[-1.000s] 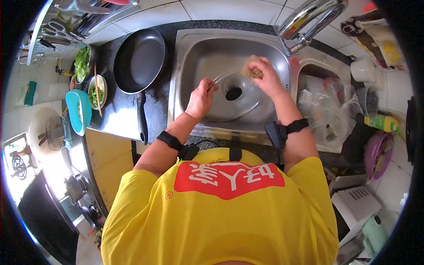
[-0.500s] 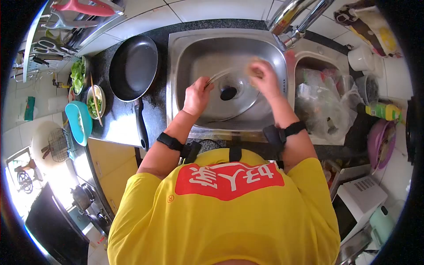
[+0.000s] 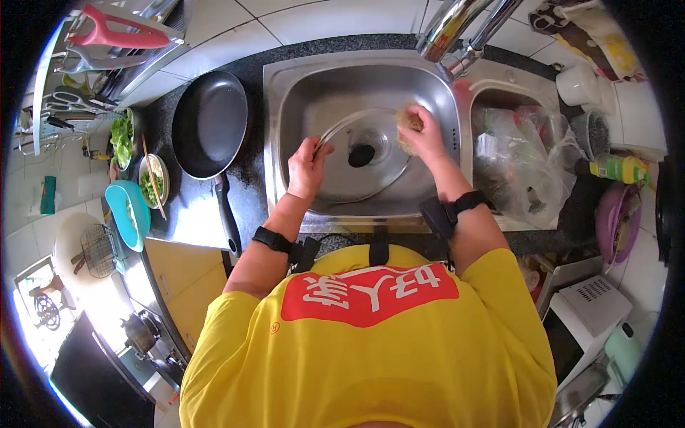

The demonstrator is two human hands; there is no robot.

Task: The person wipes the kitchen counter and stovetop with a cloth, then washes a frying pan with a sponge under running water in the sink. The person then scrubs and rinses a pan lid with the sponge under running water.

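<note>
A round glass lid [image 3: 342, 178] with a thin metal rim is held tilted inside the steel sink [image 3: 275, 114]. The fingers of my left hand [image 3: 308, 167] are closed on its left edge. My right hand [image 3: 426, 133] grips a brown scrubbing pad [image 3: 407, 130] at the upper right of the lid. Whether the pad touches the glass I cannot tell. The drain shows dark through the lid.
Left of the sink lies a black frying pan [image 3: 209, 125], its handle towards me. Farther left are a bowl of chopped greens [image 3: 151, 184] with chopsticks and a turquoise basin [image 3: 127, 214]. The faucet [image 3: 464, 36] overhangs the back right; plastic bags [image 3: 528, 164] fill the smaller basin.
The camera view has shifted slightly. My left hand and the lid have moved a little left. My right hand, blurred half a second ago, now shows sharply with the pad.
</note>
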